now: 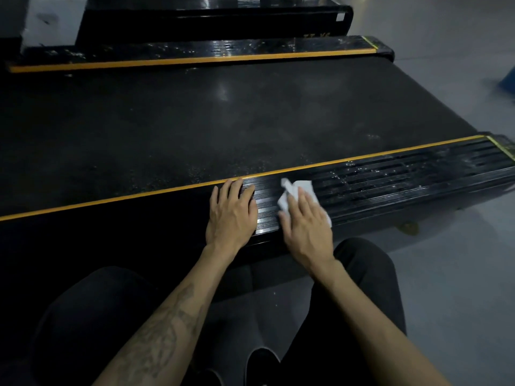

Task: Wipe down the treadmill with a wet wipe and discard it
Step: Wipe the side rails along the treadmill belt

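Observation:
The treadmill lies low in front of me, its black belt (195, 121) running left to right. Its near side rail (404, 176) is ribbed black with a yellow stripe along the inner edge and looks wet to the right. My right hand (306, 227) lies flat on a white wet wipe (289, 190), pressing it onto this rail; the wipe sticks out past the fingertips. My left hand (232, 213) rests flat on the same rail just to the left, fingers straight, holding nothing.
The far side rail (195, 55) with its yellow stripe runs along the back, with the treadmill's black base frame (211, 20) behind it. Grey floor (446, 288) lies to the right. A blue object (507, 82) shows at the right edge. My knees are below.

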Motion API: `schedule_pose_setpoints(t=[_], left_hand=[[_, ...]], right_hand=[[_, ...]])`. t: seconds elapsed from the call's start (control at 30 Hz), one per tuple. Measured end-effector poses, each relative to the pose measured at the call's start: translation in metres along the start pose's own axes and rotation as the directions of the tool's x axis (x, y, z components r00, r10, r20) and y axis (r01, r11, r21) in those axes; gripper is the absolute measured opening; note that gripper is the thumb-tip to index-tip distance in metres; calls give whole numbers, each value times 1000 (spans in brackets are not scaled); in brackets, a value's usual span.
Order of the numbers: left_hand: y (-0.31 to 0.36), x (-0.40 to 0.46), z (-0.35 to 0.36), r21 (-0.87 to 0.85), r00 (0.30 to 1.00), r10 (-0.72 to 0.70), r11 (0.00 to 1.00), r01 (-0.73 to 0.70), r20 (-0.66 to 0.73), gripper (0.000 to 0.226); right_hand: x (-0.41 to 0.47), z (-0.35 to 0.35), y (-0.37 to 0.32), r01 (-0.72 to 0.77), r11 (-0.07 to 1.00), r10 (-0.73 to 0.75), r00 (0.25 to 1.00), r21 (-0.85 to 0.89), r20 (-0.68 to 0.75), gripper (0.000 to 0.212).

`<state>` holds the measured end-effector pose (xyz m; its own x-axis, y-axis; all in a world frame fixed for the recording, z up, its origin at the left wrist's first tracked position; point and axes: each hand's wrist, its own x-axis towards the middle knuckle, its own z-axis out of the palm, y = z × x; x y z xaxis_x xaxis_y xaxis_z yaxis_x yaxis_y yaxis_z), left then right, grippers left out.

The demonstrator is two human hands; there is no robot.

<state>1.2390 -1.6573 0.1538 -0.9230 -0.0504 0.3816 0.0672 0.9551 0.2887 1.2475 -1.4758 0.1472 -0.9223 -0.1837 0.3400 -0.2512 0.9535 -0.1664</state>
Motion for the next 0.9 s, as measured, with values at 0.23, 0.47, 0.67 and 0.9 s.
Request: schedule_pose_setpoints(t=[0.23, 0.47, 0.67, 0.9], left_hand=[[0, 0, 0, 9, 1000, -6, 1000, 6, 29, 38], [0, 0, 0, -4, 999, -11, 1000, 11, 42, 43], [0, 0, -1, -5, 999, -5, 1000, 5, 39, 37], [1, 0, -2, -19, 1000, -8, 1000, 8, 27, 42]], right_hand=[[-27, 5, -35, -5, 998, 5, 1000, 56, 3, 66], [-1, 2, -11, -174, 985, 174, 985, 11, 8, 69], [-19, 2, -16, -47, 999, 46, 998, 24, 31, 68], [-28, 3, -17, -60, 998, 60, 998, 11, 28, 67]])
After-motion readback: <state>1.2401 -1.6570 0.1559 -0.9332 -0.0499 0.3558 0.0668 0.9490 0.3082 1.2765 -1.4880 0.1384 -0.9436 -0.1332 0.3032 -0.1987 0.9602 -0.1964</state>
